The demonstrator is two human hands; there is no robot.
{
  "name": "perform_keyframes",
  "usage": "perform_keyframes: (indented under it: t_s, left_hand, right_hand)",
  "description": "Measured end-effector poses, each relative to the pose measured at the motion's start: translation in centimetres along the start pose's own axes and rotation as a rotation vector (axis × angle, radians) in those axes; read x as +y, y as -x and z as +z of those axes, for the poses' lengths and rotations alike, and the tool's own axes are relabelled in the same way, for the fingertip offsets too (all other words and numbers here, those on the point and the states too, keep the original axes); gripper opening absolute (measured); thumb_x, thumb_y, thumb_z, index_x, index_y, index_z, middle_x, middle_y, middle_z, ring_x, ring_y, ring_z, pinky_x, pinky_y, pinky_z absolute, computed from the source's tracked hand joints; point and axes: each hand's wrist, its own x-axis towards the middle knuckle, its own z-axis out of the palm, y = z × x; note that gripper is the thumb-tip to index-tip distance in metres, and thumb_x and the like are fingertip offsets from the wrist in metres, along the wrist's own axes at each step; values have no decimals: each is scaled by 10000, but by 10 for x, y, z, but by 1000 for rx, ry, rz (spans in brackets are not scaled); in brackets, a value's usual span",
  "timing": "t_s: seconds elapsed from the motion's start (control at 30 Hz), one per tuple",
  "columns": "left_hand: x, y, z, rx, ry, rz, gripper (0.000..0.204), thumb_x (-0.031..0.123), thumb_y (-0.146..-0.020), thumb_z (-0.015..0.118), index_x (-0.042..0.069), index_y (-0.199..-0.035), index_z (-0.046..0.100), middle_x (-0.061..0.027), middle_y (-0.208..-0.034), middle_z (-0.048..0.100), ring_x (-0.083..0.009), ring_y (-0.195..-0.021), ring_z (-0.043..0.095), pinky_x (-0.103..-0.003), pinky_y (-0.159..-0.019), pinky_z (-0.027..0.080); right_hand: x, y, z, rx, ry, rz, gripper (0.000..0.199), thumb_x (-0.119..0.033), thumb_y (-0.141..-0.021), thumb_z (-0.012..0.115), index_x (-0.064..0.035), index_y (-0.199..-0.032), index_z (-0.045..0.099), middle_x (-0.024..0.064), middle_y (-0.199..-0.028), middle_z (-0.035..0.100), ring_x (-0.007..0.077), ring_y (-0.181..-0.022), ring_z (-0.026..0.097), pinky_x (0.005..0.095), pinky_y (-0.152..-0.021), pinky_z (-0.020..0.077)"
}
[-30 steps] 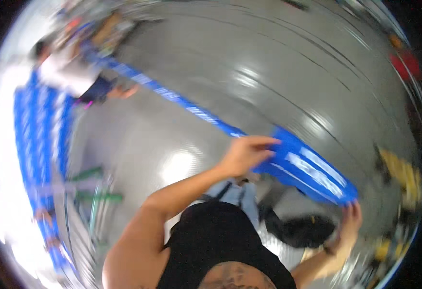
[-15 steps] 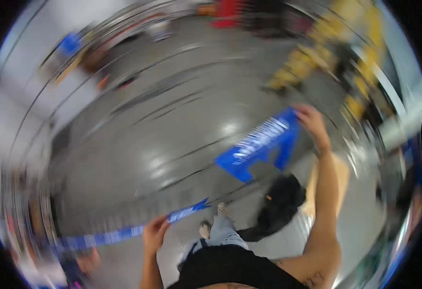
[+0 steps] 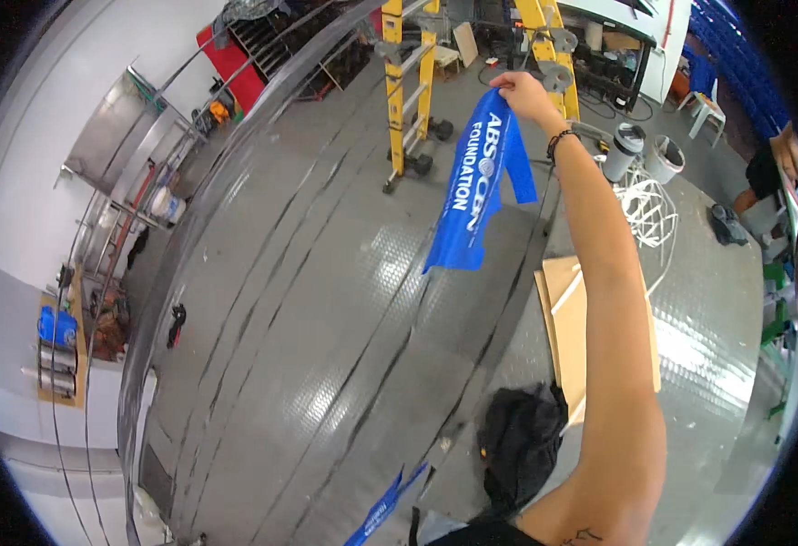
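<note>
A grey floor (image 3: 317, 300) spreads beneath a person's raised right grip (image 3: 528, 96), with a yellow ladder (image 3: 395, 100) standing beyond it and to either side. Nearer the body than the grip, a tan board (image 3: 568, 341) lies on the floor, partly hidden by the outstretched forearm. Hanging in the air below the grip and a little to its left is a blue sheet (image 3: 472, 189) with white lettering, irregular edges and a loose flap on its right; it appears light, thin and pliant, limp enough to drape yet likely to keep a flat face, with a smooth surface that could slide between fingers. Its upper end is pinched between thumb and fingers of the right grip, a sound place to hold; the broad lower edge looks a better second hold than the narrow flap, which would probably crease or tear more easily. Well below the grip, toward the wearer, sits a black bag (image 3: 519, 446). Farther down and left, a slim blue strip (image 3: 376, 514) enters at the lower edge. The left grip is out of view, its state impossible to tell.
</note>
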Motion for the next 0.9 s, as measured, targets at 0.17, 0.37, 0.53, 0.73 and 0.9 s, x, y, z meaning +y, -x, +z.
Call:
perform_keyframes:
  t_s: [0.17, 0.37, 0.53, 0.73, 0.9]
  left_hand:
    - [19, -67, 3, -160, -98, 146, 464, 296, -873, 661, 109, -1284, 557, -161, -1167, 615, -253, -970, 613, -401, -839, 476]
    - [347, 75, -111, -657, 364, 378, 336, 173, -885, 651, -2, -1168, 612, -117, -1092, 649, -212, -921, 626, -351, -795, 493]
    - [540, -9, -161, 257, -203, 1495, 191, 83, -832, 670, 17, -1012, 676, -123, -918, 693, -175, -826, 658, -290, -733, 513]
    - [735, -77, -90, 785, -601, 1321, 423, 240, -793, 717, 22, -1141, 616, -205, -951, 668, -407, -877, 634, -461, -803, 495]
    - [808, -114, -87, 828, -494, 1489, 359, 182, -767, 715, 9, -1076, 655, -229, -908, 668, -404, -886, 639, -462, -817, 499]
  right_hand:
    - [22, -13, -13, 672, 144, 60, 261, -213, -882, 554, -74, -1072, 669, 152, -892, 701, 238, -842, 677, 372, -744, 524]
    - [121, 147, 52, 214, 215, -168, 257, -172, -807, 591, -34, -1019, 634, 205, -899, 656, 373, -830, 641, 459, -735, 518]
    - [155, 322, 105, -294, 699, 265, 500, -400, -846, 587, -52, -1204, 589, 169, -1281, 528, 430, -1300, 360, 580, -1036, 297]
    - [170, 332, 140, -231, 585, 123, 448, -360, -871, 556, -34, -1170, 627, 145, -1394, 462, 517, -1348, 228, 558, -1119, 175]
    - [158, 343, 121, -81, 505, 5, 319, -228, -848, 508, -61, -1040, 699, 145, -1321, 533, 539, -1330, 232, 580, -1126, 156]
